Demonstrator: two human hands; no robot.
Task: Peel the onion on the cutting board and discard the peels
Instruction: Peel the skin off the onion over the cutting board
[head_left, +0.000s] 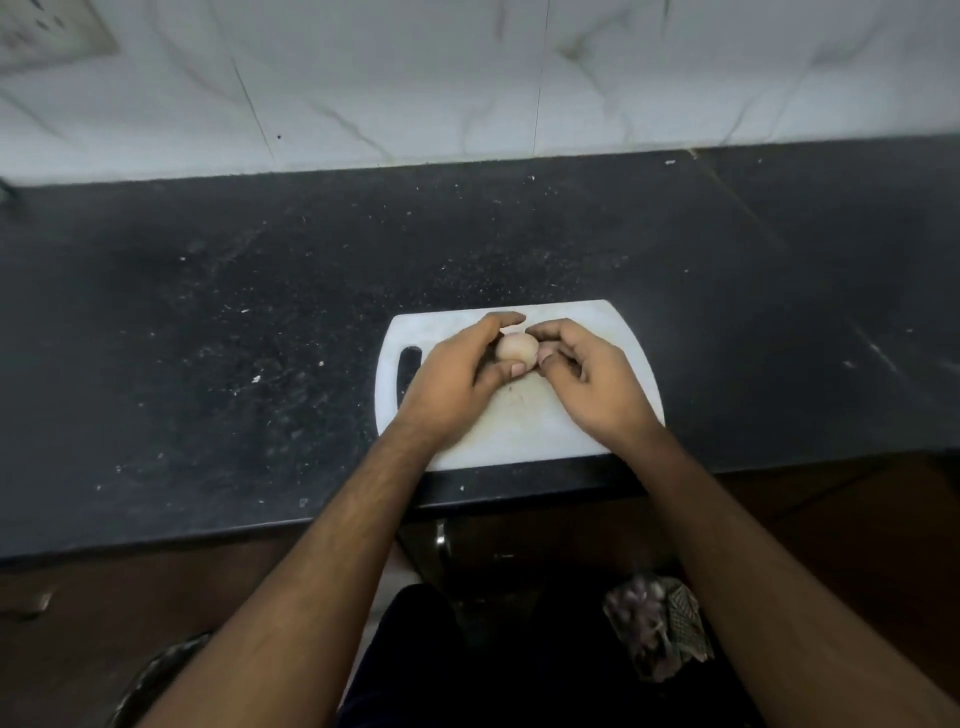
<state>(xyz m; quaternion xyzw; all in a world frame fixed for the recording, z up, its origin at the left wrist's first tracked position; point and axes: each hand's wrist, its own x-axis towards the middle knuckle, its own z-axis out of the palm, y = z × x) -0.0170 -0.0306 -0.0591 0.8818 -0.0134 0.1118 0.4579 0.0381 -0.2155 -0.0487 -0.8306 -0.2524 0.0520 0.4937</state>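
I saw onion (516, 354) over cutting board (519, 415) | left hand (457, 371) cupped it, right hand (587, 376) pinched its skin | peeling unfinished, no discarded peels visible

We see wide bare counter (208, 312) left, right and behind the cutting board (524, 426) at its front edge; only the back wall (467, 78) bounds reach.

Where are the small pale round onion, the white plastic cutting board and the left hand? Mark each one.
small pale round onion (515, 353), head view, on its exposed top between the fingers.
white plastic cutting board (519, 415), head view, on bare surface near its front edge.
left hand (457, 371), head view, on its back.
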